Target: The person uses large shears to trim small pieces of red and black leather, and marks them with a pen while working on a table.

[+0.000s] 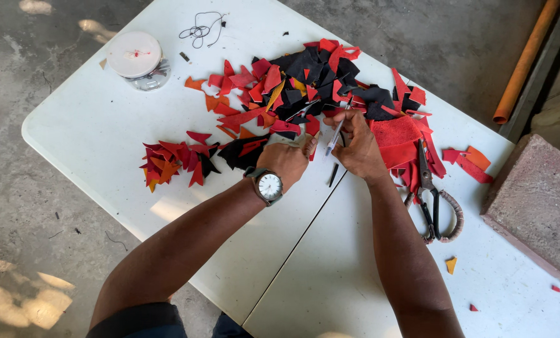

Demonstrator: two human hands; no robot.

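My right hand grips a pen with its tip pointing down toward the white folding table. My left hand, with a wristwatch on the wrist, presses down on a small pale piece right beside the pen. Both hands sit at the near edge of a big heap of red, orange and black scraps. A thin dark stick-like thing lies on the table just below the hands.
A smaller pile of cut scraps lies left of my left hand. Large scissors rest to the right. A round clear container with a white lid, a black cord, a stone block and an orange pipe surround the table.
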